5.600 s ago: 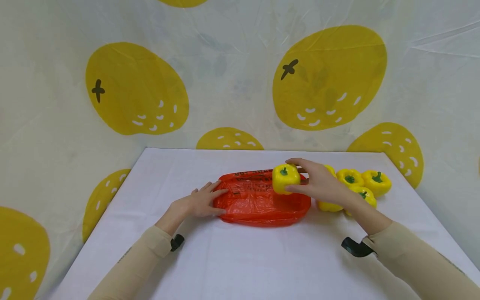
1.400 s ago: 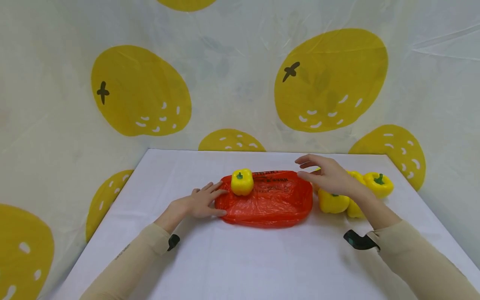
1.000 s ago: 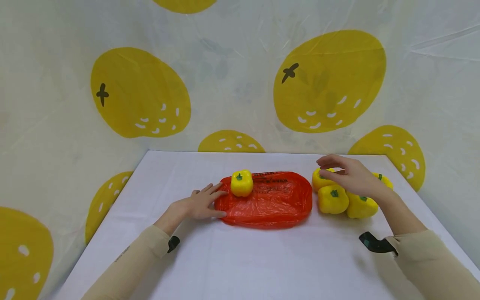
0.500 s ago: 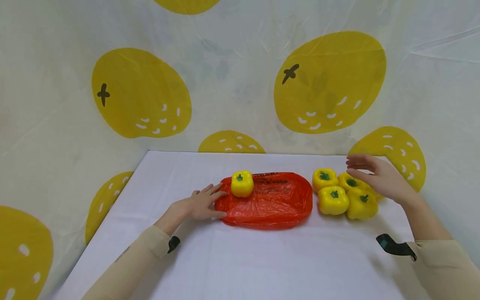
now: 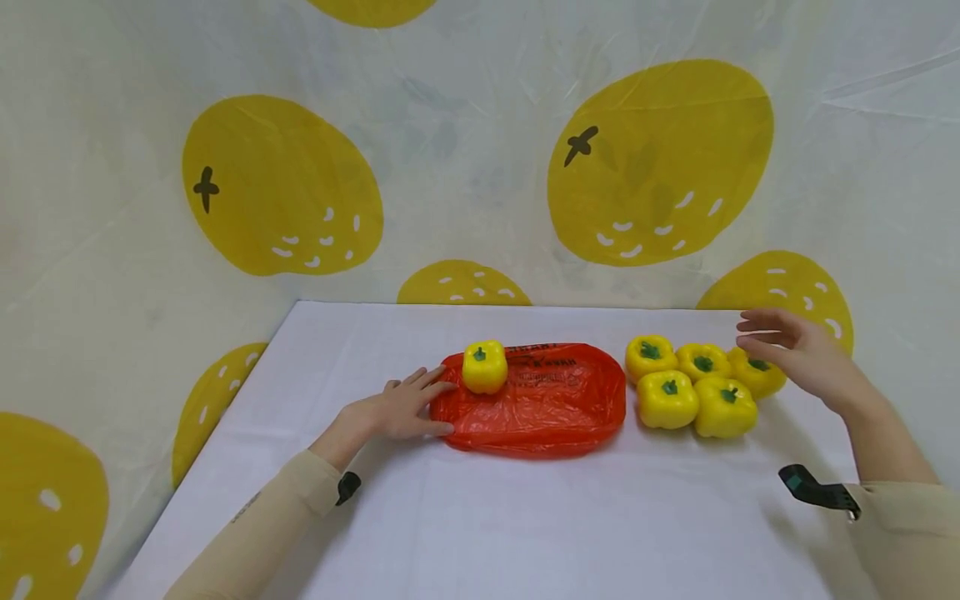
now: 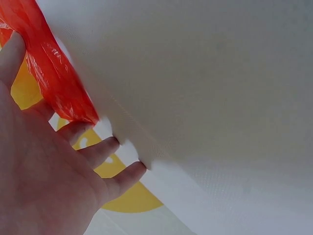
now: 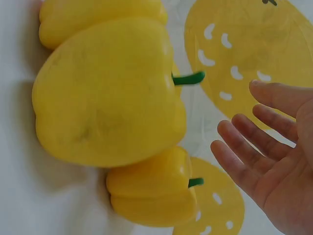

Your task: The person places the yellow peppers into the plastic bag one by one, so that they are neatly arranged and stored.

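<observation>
A red plastic bag point(image 5: 532, 417) with dark printing lies flat in the middle of the table. On its upper left part stands one yellow bell pepper point(image 5: 484, 367), stem up. My left hand point(image 5: 401, 406) rests at the bag's left edge with fingers spread; in the left wrist view its fingers point(image 6: 76, 131) touch the red plastic and the cloth. Over the far right of a group of yellow bell peppers point(image 5: 667, 400) hovers my right hand point(image 5: 806, 354), fingers loosely extended and holding nothing. The right wrist view shows that hand apart from the nearest pepper point(image 7: 112, 93).
White cloth covers the table point(image 5: 480, 525). Behind it and at the sides hangs a pale curtain point(image 5: 465, 167) printed with large yellow fruit. The grouped peppers stand close together just right of the bag.
After carrying a pepper over the bag, my right hand has let it go on the bag's left part. It has then moved right, across the other peppers. My left hand has stayed put.
</observation>
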`<control>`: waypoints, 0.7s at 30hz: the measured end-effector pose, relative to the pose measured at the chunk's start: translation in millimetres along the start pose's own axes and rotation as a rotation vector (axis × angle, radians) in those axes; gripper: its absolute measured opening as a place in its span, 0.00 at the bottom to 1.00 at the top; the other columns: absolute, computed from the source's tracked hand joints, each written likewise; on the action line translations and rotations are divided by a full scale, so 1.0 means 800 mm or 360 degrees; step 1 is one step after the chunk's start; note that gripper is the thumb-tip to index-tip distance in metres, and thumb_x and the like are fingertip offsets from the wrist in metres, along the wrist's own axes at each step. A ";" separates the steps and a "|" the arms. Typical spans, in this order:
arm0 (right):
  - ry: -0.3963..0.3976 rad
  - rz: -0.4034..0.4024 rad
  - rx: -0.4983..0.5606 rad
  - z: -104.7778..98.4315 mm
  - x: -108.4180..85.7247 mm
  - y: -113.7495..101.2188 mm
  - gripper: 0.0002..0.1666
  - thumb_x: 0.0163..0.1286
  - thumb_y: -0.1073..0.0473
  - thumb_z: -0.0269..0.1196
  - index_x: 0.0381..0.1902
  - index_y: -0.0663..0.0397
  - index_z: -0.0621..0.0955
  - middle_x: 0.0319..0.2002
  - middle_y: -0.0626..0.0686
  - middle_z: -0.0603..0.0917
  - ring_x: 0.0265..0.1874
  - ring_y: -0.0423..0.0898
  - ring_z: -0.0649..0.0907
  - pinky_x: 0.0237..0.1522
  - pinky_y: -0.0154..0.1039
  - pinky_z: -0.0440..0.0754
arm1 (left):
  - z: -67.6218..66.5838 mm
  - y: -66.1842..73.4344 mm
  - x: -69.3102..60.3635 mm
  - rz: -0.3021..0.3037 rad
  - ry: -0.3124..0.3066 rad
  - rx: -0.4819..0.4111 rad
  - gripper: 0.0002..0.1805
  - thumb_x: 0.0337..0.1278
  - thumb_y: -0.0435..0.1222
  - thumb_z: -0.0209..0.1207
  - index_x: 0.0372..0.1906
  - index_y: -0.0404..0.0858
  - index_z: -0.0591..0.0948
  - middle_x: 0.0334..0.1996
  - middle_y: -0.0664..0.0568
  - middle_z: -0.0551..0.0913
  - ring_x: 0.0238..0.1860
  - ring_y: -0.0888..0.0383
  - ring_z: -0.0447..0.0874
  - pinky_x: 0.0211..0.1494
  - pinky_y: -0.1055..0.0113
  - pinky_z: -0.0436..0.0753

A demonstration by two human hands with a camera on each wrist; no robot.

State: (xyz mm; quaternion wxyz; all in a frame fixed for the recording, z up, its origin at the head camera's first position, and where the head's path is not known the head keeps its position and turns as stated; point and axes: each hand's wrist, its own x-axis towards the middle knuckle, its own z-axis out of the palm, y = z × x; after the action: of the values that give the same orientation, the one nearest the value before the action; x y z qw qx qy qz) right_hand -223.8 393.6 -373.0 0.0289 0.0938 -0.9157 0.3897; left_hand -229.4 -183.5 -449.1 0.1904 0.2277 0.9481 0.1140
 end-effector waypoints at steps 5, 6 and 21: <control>-0.0012 0.0101 -0.0076 -0.011 -0.001 0.017 0.35 0.78 0.47 0.62 0.71 0.63 0.67 0.56 0.44 0.77 0.43 0.19 0.74 0.43 0.27 0.76 | -0.001 0.000 0.000 -0.0007 -0.0009 0.0004 0.48 0.60 0.68 0.59 0.81 0.55 0.61 0.83 0.51 0.48 0.81 0.42 0.40 0.75 0.31 0.50; -0.0020 0.0125 -0.0091 -0.013 -0.002 0.020 0.35 0.78 0.46 0.61 0.71 0.62 0.68 0.56 0.44 0.77 0.42 0.18 0.73 0.45 0.33 0.77 | -0.001 0.000 0.000 -0.0006 -0.0010 0.0007 0.48 0.60 0.68 0.58 0.81 0.55 0.61 0.83 0.51 0.48 0.81 0.42 0.41 0.74 0.31 0.50; -0.0186 0.0288 -0.0034 -0.021 -0.003 0.056 0.45 0.78 0.44 0.60 0.77 0.67 0.56 0.72 0.78 0.57 0.68 0.77 0.58 0.59 0.80 0.59 | -0.003 0.002 -0.002 0.0003 -0.0012 0.0011 0.47 0.61 0.67 0.58 0.81 0.54 0.61 0.83 0.51 0.48 0.81 0.42 0.40 0.75 0.32 0.50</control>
State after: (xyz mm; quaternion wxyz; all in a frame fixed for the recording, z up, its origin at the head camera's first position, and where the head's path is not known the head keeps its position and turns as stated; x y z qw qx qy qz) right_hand -230.2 436.1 -393.6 -0.0590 0.0331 -0.9247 0.3747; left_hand -228.4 -183.4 -445.7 0.1931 0.2297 0.9476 0.1099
